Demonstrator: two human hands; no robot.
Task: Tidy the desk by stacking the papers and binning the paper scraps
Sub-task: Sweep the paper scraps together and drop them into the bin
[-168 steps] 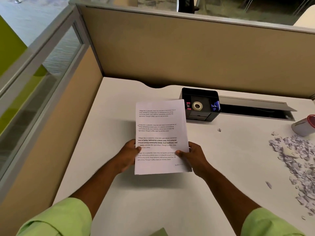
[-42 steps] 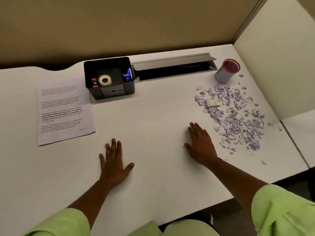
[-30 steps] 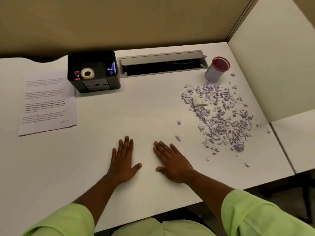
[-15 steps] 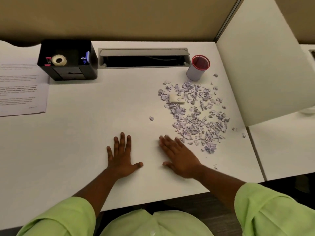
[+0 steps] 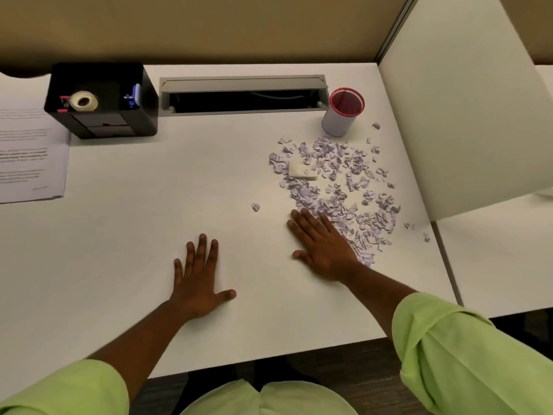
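While the papers (image 5: 30,154) lay stacked left of the red cup (image 5: 344,112), both flat, empty hands, left hand (image 5: 199,283) and right hand (image 5: 323,247), had not binned the paper scraps (image 5: 338,187).

Two hands (image 5: 197,283), one cup (image 5: 341,115), one organizer (image 5: 104,100)

Desk (image 5: 119,235) layout seen from the head camera
Papers (image 5: 30,157) lie at the far left, with an organiser box (image 5: 103,100) just to their right holding a tape roll (image 5: 83,100); a cable slot (image 5: 242,95) runs behind the middle, a cup (image 5: 342,112) stands at its right end, paper scraps (image 5: 344,187) spread in front of the cup with a small block (image 5: 302,170) among them, the right hand (image 5: 324,248) lies flat at their near edge and the left hand (image 5: 199,280) flat to its left
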